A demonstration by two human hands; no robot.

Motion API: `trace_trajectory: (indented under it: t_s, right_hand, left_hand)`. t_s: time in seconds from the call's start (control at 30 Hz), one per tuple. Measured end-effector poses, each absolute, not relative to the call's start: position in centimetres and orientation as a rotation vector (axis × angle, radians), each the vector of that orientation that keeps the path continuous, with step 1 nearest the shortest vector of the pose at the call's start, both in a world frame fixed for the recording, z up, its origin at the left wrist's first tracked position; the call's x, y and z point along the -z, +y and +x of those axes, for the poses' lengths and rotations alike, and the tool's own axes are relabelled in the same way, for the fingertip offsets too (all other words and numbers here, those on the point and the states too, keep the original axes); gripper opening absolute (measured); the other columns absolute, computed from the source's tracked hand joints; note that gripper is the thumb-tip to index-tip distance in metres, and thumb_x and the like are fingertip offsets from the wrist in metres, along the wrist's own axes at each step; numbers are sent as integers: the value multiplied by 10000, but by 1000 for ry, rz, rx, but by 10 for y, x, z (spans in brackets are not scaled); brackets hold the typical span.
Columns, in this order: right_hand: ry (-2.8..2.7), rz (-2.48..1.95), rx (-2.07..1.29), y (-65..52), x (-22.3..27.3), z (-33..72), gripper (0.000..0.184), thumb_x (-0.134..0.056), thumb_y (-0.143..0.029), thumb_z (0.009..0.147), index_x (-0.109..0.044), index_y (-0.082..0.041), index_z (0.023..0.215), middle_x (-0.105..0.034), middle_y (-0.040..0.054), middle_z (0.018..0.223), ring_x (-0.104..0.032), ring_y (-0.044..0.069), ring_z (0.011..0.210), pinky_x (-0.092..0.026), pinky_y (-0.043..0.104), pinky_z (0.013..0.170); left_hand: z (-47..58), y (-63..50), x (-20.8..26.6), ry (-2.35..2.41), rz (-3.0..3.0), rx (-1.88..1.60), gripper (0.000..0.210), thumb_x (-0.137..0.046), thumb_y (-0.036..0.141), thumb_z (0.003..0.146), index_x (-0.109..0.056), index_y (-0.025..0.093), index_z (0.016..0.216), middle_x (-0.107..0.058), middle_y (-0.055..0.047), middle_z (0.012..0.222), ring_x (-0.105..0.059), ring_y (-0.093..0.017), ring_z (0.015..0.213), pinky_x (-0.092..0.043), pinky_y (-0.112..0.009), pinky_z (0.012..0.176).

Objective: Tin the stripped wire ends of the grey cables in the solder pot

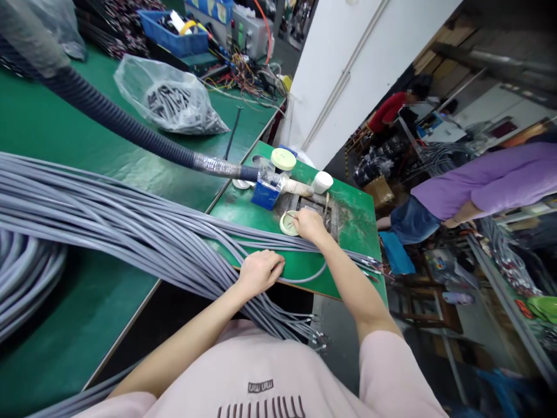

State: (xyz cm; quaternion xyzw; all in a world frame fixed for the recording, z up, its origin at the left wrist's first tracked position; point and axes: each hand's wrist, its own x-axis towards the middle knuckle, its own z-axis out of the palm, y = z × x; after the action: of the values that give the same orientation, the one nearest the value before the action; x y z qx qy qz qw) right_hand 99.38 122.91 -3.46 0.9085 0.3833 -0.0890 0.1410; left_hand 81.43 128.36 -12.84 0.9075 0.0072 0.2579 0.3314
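My left hand (261, 271) is closed, its curled fingers resting on a grey cable (302, 281) at the near edge of a small green table. That cable bends in a loop to the right and passes behind my right forearm. Over a shallow round pale dish (288, 224), my right hand (310, 224) is closed in a pinch. Thin wire ends show at its fingertips inside the dish; they look like the end of the looped cable, though the wrist hides the join. A thick bundle of grey cables (143, 203) runs from the left under and past my hands.
A ribbed hose (143, 134) with a taped end reaches to a blue box (265, 194). Behind the dish are a yellow-lidded jar (283, 158), a white cup (322, 182) and a sooty metal fixture (310, 204). A plastic bag (169, 101) lies behind. Two people work at right.
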Motion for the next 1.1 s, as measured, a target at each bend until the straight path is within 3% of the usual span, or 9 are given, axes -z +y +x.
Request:
trace_trajectory:
  t_s: [0.43, 0.6, 0.87, 1.1]
  right_hand:
    - [911, 2810, 140, 1192, 4, 1048, 313, -449, -336, 880, -709, -171, 822, -721, 81, 887, -638, 191, 843, -387, 251, 670]
    - [755, 2839, 168, 1186, 22, 1077, 274, -489, -309, 855, -719, -161, 844, -721, 115, 961, -653, 222, 913, -414, 258, 700]
    - [645, 2846, 286, 1194, 37, 1089, 301, -489, -301, 859, -713, -139, 980, -687, 169, 1104, -641, 275, 1038, -464, 314, 835]
    - [561, 2869, 341, 1201, 34, 1086, 321, -506, -252, 853, -675, -120, 1092, -677, 180, 1137, -632, 248, 1079, -477, 298, 880]
  left_hand:
    - [812, 1283, 126, 68, 2240, -894, 101, -542, 223, 879, -633, 186, 858, -655, -15, 733, -560, -147, 694, -396, -288, 646]
    - [811, 1284, 123, 78, 2228, -916, 89, -561, 205, 865, -639, 189, 904, -690, -34, 834, -583, -170, 791, -403, -317, 708]
    - [812, 1285, 122, 62, 2260, -946, 66, -580, 180, 852, -630, 189, 894, -694, -28, 823, -593, -171, 787, -412, -319, 715]
    - [814, 1288, 122, 10, 2294, -991, 75, -605, 163, 836, -617, 188, 905, -697, -30, 818, -612, -177, 780, -420, -316, 720]
